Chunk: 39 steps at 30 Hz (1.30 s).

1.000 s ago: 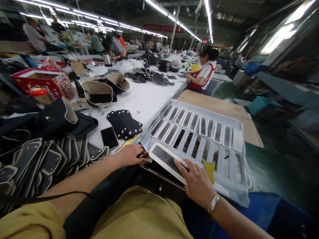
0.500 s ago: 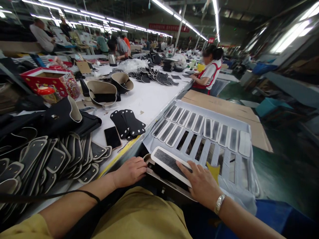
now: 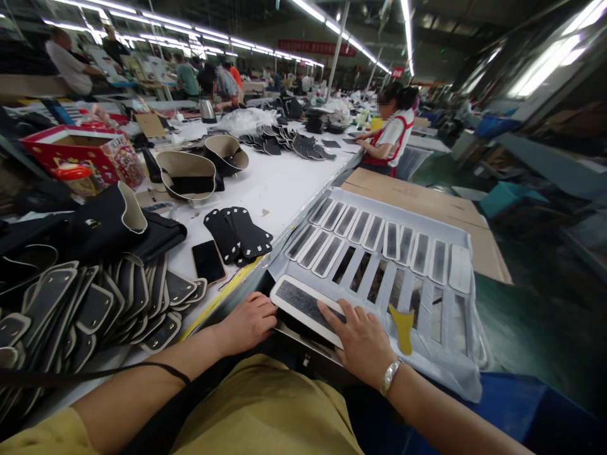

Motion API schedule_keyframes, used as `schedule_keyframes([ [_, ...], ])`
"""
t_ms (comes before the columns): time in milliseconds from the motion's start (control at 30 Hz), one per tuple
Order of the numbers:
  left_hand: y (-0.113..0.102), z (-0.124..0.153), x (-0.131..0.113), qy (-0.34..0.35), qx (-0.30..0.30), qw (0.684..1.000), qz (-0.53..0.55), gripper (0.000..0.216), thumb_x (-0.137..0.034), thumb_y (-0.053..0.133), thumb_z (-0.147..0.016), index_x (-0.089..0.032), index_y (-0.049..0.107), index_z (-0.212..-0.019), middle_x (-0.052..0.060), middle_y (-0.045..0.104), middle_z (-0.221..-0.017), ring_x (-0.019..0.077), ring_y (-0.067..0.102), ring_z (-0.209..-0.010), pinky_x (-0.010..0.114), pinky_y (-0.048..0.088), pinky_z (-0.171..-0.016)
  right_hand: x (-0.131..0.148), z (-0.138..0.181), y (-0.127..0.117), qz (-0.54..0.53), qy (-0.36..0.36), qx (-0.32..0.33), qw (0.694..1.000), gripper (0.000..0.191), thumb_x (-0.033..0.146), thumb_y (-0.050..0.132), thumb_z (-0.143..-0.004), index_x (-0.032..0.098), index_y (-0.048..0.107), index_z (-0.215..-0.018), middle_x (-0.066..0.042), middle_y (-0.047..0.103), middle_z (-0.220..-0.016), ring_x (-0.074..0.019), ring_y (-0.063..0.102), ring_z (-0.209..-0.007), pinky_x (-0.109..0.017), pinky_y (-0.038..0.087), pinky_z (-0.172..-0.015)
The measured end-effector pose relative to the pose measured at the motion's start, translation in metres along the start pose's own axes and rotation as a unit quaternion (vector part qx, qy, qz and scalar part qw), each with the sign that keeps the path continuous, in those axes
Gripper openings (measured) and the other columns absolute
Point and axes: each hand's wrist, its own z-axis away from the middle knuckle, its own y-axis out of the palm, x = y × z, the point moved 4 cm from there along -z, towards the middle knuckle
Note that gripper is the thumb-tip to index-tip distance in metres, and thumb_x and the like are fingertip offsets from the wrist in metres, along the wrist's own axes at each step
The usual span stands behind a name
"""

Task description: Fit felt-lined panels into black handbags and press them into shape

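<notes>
At the frame's lower centre, the left hand [image 3: 251, 321] is curled; the right hand [image 3: 364, 338] has its forefinger extended.

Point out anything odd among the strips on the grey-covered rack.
The far row's rightmost strip shows a plain pale face, while the neighbours have dark centres. Mid-row, another strip sits askew, at a different angle from those beside it.
</notes>
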Motion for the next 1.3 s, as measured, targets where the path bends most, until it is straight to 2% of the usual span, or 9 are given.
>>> schedule_keyframes([
  [67, 0.001, 0.004, -0.001, 0.001, -0.021, 1.0, -0.001, 0.011, -0.021, 0.051, -0.085, -0.018, 0.058, -0.077, 0.004, 0.059, -0.081, 0.0182, 0.051, -0.084, 0.035, 0.035, -0.082, -0.004, 0.007, 0.002, 0.017, -0.011, -0.006, 1.0, 0.078, 0.032, 0.061, -0.072, 0.032, 0.025, -0.141, -0.014, 0.042, -0.128, -0.0296, 0.047, -0.092, -0.041, 0.037, -0.074],
  [167, 0.005, 0.009, -0.002, 0.006, -0.051, 0.999, 0.004, 0.016, -0.02, 0.047, -0.088, -0.018, 0.059, -0.079, 0.004, 0.06, -0.082, 0.0175, 0.051, -0.083, 0.034, 0.036, -0.078, -0.006, 0.01, 0.007, 0.062, 0.011, -0.018, 0.998, 0.076, 0.033, 0.06, -0.075, 0.032, 0.023, -0.142, -0.017, 0.041, -0.13, -0.0308, 0.047, -0.088, -0.042, 0.036, -0.07],
  [333, 0.013, 0.015, -0.001, 0.018, -0.075, 0.997, 0.013, 0.013, -0.02, 0.047, -0.088, -0.017, 0.06, -0.084, 0.004, 0.062, -0.086, 0.0181, 0.053, -0.086, 0.033, 0.036, -0.074, 0.011, 0.003, 0.009, 0.083, -0.008, -0.039, 0.996, 0.07, 0.024, 0.052, -0.081, 0.038, 0.02, -0.141, -0.015, 0.041, -0.132, -0.0283, 0.049, -0.086, -0.041, 0.035, -0.067],
  [500, 0.014, 0.017, -0.001, 0.018, -0.092, 0.996, 0.013, 0.012, -0.021, 0.048, -0.089, -0.019, 0.06, -0.087, 0.004, 0.064, -0.088, 0.0177, 0.054, -0.086, 0.033, 0.036, -0.075, 0.01, 0.013, 0.013, 0.072, -0.056, -0.036, 0.995, 0.06, 0.022, 0.049, -0.083, 0.037, 0.031, -0.138, -0.016, 0.045, -0.129, -0.0289, 0.05, -0.089, -0.041, 0.036, -0.07],
  [733, 0.016, 0.018, 0.001, 0.023, -0.108, 0.994, 0.017, 0.011, -0.02, 0.05, -0.088, -0.019, 0.061, -0.09, 0.003, 0.064, -0.089, 0.0172, 0.054, -0.086, 0.032, 0.036, -0.075, 0.005, 0.025, 0.017, 0.048, -0.098, -0.023, 0.994, 0.062, 0.041, 0.056, -0.08, 0.034, 0.032, -0.137, -0.017, 0.045, -0.128, -0.0305, 0.05, -0.091, -0.042, 0.036, -0.072],
  [833, 0.016, 0.019, 0.002, 0.037, -0.129, 0.991, 0.01, 0.01, -0.02, 0.051, -0.088, -0.019, 0.061, -0.089, 0.003, 0.064, -0.087, 0.016, 0.054, -0.083, 0.031, 0.035, -0.073, 0.01, 0.027, 0.013, 0.062, -0.115, -0.019, 0.991, 0.062, 0.039, 0.056, -0.081, 0.033, 0.032, -0.138, -0.017, 0.047, -0.126, -0.0294, 0.05, -0.088, -0.04, 0.037, -0.069],
  [967, 0.016, 0.019, 0.002, 0.049, -0.141, 0.989, 0.005, 0.008, -0.019, 0.051, -0.088, -0.018, 0.059, -0.087, 0.002, 0.064, -0.085, 0.0156, 0.053, -0.081, 0.03, 0.034, -0.071, 0.014, 0.026, 0.007, 0.046, -0.118, 0.016, 0.992, 0.065, 0.031, 0.058, -0.078, 0.031, 0.032, -0.138, -0.017, 0.047, -0.124, -0.028, 0.05, -0.087, -0.038, 0.039, -0.068],
  [1167, 0.013, 0.016, 0.002, 0.053, -0.131, 0.99, 0.018, 0.01, -0.016, 0.049, -0.088, -0.018, 0.059, -0.089, 0.002, 0.064, -0.085, 0.0147, 0.053, -0.08, 0.03, 0.033, -0.073, 0.004, 0.01, 0.009, -0.032, -0.116, 0.134, 0.984, 0.075, 0.042, 0.062, -0.067, 0.029, 0.034, -0.136, -0.017, 0.047, -0.116, -0.0302, 0.05, -0.088, -0.04, 0.042, -0.069],
  [1300, 0.013, 0.017, 0.003, 0.049, -0.127, 0.99, 0.02, 0.012, -0.016, 0.048, -0.089, -0.018, 0.059, -0.087, 0.002, 0.064, -0.085, 0.0139, 0.053, -0.081, 0.03, 0.033, -0.073, 0.007, 0.007, 0.015, -0.025, -0.115, 0.147, 0.982, 0.077, 0.042, 0.062, -0.067, 0.028, 0.033, -0.137, -0.018, 0.047, -0.115, -0.0315, 0.05, -0.088, -0.041, 0.042, -0.069],
])
